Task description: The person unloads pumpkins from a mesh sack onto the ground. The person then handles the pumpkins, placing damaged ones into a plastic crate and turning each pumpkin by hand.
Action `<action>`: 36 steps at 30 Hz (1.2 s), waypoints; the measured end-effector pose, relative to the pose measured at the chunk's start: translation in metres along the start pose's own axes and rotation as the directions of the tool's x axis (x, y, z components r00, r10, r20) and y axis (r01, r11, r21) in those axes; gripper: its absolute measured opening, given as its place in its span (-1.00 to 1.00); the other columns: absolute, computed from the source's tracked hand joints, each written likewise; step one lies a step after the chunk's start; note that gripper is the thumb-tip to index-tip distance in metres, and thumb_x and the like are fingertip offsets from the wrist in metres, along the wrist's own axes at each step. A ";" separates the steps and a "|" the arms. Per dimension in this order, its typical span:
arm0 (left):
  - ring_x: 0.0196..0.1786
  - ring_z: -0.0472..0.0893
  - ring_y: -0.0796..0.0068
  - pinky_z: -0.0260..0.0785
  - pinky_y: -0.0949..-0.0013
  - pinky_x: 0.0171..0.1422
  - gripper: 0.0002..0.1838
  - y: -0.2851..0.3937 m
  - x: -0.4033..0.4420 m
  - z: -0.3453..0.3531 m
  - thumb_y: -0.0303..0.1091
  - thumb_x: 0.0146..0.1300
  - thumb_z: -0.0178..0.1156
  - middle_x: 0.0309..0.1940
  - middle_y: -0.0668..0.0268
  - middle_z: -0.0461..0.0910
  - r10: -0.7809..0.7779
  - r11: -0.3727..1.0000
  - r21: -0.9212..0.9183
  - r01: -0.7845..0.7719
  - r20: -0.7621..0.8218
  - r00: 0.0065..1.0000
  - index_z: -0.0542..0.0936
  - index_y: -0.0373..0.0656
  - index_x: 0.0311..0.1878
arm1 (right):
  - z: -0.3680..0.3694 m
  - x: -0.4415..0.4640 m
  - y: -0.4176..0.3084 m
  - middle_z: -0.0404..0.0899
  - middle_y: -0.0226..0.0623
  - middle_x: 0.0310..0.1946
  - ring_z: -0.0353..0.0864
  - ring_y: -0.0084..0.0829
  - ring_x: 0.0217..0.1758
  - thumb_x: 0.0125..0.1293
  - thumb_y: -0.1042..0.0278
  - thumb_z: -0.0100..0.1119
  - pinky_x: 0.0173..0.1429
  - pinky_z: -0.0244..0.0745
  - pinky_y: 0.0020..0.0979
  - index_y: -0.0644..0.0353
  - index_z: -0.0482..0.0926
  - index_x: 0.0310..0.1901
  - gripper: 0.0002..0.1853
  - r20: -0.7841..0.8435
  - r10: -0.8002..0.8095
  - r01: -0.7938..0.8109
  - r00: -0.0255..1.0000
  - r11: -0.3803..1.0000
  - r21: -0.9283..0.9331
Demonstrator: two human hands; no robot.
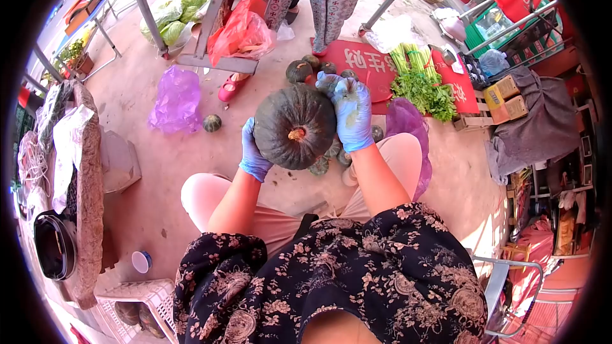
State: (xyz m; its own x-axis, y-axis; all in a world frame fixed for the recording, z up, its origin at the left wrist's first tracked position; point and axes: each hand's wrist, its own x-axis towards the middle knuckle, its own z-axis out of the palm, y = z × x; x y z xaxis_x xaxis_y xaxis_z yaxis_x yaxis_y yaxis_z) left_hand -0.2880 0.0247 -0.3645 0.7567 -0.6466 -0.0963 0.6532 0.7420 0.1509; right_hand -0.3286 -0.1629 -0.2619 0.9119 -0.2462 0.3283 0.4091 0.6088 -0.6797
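Observation:
A large dark green pumpkin (295, 126) with a stubby brown stem is held up between my hands, above my lap. My left hand (253, 153), in a blue glove, grips its left side. Against its upper right edge presses my right hand (352, 111), also gloved, with bent fingers and greyish stains on the glove. Whether a small cloth lies under those fingers I cannot tell. Several smaller dark green pumpkins (298, 71) lie on the floor beyond and below the held one, partly hidden by it and my right arm.
Green leafy celery (424, 83) lies on a red mat (357, 67) to the right. A purple bag (175, 99) and a small pumpkin (212, 123) rest on the left floor. Another person stands ahead, near cabbages (182, 16) and a metal frame (217, 64). A white crate (137, 302) sits lower left.

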 end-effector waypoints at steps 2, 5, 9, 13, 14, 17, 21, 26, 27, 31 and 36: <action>0.11 0.45 0.24 0.22 0.11 0.29 -0.52 -0.014 0.002 0.005 -0.03 0.19 -0.03 0.04 0.19 0.49 -0.002 1.000 -0.017 0.003 0.039 0.999 0.44 -0.19 0.04 | -0.013 -0.001 -0.010 0.53 -0.09 -0.14 0.48 -0.19 0.02 0.29 0.11 0.00 0.22 0.29 -0.19 0.17 0.46 -0.21 -0.73 -0.106 0.034 -0.025 0.994 0.996 0.087; 0.16 0.41 0.21 0.16 0.09 0.33 -0.46 -0.039 0.006 0.006 0.01 0.18 -0.03 0.09 0.18 0.45 -0.027 0.999 -0.018 0.027 0.028 0.999 0.41 -0.19 0.10 | -0.033 -0.007 -0.025 0.55 -0.14 -0.17 0.52 -0.23 -0.05 0.28 0.13 -0.01 0.13 0.37 -0.21 0.17 0.47 -0.18 -0.72 -0.270 0.090 -0.072 0.959 0.994 0.078; 0.25 0.31 0.15 0.04 0.05 0.39 -0.39 -0.064 0.018 0.004 0.06 0.21 -0.12 0.21 0.15 0.34 -0.132 0.990 -0.042 0.136 0.096 0.987 0.34 -0.17 0.21 | -0.068 -0.014 -0.042 0.55 -0.17 -0.17 0.53 -0.24 -0.09 0.25 0.18 -0.01 0.09 0.42 -0.22 0.18 0.45 -0.15 -0.74 -0.386 0.166 -0.093 0.907 0.975 0.202; 0.26 0.31 0.15 0.04 0.05 0.40 -0.40 -0.083 0.040 -0.002 0.04 0.21 -0.11 0.21 0.14 0.34 -0.209 0.978 -0.004 0.210 0.096 0.973 0.35 -0.18 0.20 | -0.099 -0.023 -0.051 0.56 -0.20 -0.17 0.55 -0.26 -0.13 0.21 0.21 0.01 0.03 0.44 -0.23 0.18 0.46 -0.12 -0.72 -0.491 0.163 -0.051 0.856 0.971 0.233; 0.25 0.32 0.15 0.04 0.06 0.40 -0.41 -0.088 0.044 -0.002 0.03 0.21 -0.11 0.20 0.13 0.35 -0.249 0.963 -0.072 0.260 0.132 0.960 0.35 -0.19 0.19 | -0.108 -0.024 -0.053 0.57 -0.22 -0.17 0.55 -0.30 -0.15 0.21 0.21 0.01 -0.01 0.46 -0.27 0.19 0.47 -0.11 -0.71 -0.518 0.164 -0.037 0.840 0.969 0.246; 0.25 0.33 0.16 0.05 0.06 0.40 -0.42 -0.111 0.062 0.000 0.01 0.24 -0.15 0.18 0.13 0.36 -0.207 0.978 0.044 0.205 0.039 0.978 0.34 -0.21 0.19 | -0.136 -0.024 -0.061 0.58 -0.18 -0.18 0.57 -0.24 -0.17 0.20 0.23 0.03 0.00 0.47 -0.22 0.22 0.47 -0.12 -0.71 -0.548 0.157 -0.019 0.822 0.968 0.249; 0.23 0.34 0.18 0.10 0.08 0.37 -0.46 -0.136 0.081 0.001 -0.03 0.28 -0.20 0.17 0.14 0.37 -0.195 0.976 0.103 0.192 0.021 0.981 0.34 -0.21 0.19 | -0.161 -0.022 -0.069 0.58 -0.14 -0.19 0.58 -0.19 -0.18 0.19 0.29 0.04 0.00 0.49 -0.17 0.24 0.47 -0.19 -0.77 -0.541 0.129 0.041 0.831 0.956 0.291; 0.20 0.37 0.23 0.11 0.13 0.36 -0.48 -0.149 0.099 0.007 0.00 0.27 -0.20 0.15 0.20 0.39 -0.119 0.952 0.290 0.100 0.047 0.992 0.37 -0.14 0.17 | -0.187 -0.021 -0.080 0.61 -0.10 -0.25 0.57 -0.14 -0.18 0.17 0.34 0.07 0.04 0.45 -0.07 0.12 0.39 -0.60 -0.78 -0.540 0.246 0.086 0.805 0.852 0.517; 0.19 0.37 0.24 0.12 0.14 0.36 -0.48 -0.146 0.103 0.001 0.00 0.28 -0.20 0.15 0.20 0.40 -0.119 0.956 0.276 0.103 0.041 0.992 0.37 -0.13 0.16 | -0.199 -0.024 -0.076 0.61 -0.12 -0.29 0.57 -0.18 -0.22 0.16 0.35 0.10 0.00 0.46 -0.09 0.11 0.40 -0.58 -0.81 -0.586 0.259 0.076 0.767 0.871 0.485; 0.14 0.40 0.28 0.15 0.18 0.31 -0.52 -0.139 0.112 -0.010 -0.04 0.27 -0.18 0.10 0.24 0.43 0.059 0.714 0.697 -0.069 0.039 0.997 0.40 -0.13 0.12 | -0.285 -0.053 -0.003 0.55 -0.30 -0.51 0.52 -0.38 -0.53 0.09 0.26 0.19 -0.36 0.50 -0.32 0.15 0.48 -0.43 -0.83 -0.797 0.318 -0.453 0.513 0.889 0.063; -0.07 0.53 0.42 0.37 0.30 0.09 -0.73 -0.141 0.116 0.000 -0.44 0.22 -0.04 -0.10 0.24 0.54 0.151 0.919 0.378 -0.111 -0.077 0.986 0.47 -0.27 -0.03 | -0.292 -0.110 0.065 0.61 -0.19 -0.47 0.60 -0.42 -0.49 0.10 0.02 0.13 -0.33 0.50 -0.36 0.22 0.61 -0.35 -0.64 -0.676 0.385 -0.705 0.629 -0.086 -0.704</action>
State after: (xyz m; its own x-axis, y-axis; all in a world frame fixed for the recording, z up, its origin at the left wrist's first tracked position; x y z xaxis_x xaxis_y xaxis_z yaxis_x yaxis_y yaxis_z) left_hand -0.2926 -0.1552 -0.3972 0.8462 -0.5121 -0.1475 0.5066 0.6870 0.5209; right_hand -0.3926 -0.3163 -0.5336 0.7528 -0.4303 -0.4982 -0.6546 -0.4098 -0.6352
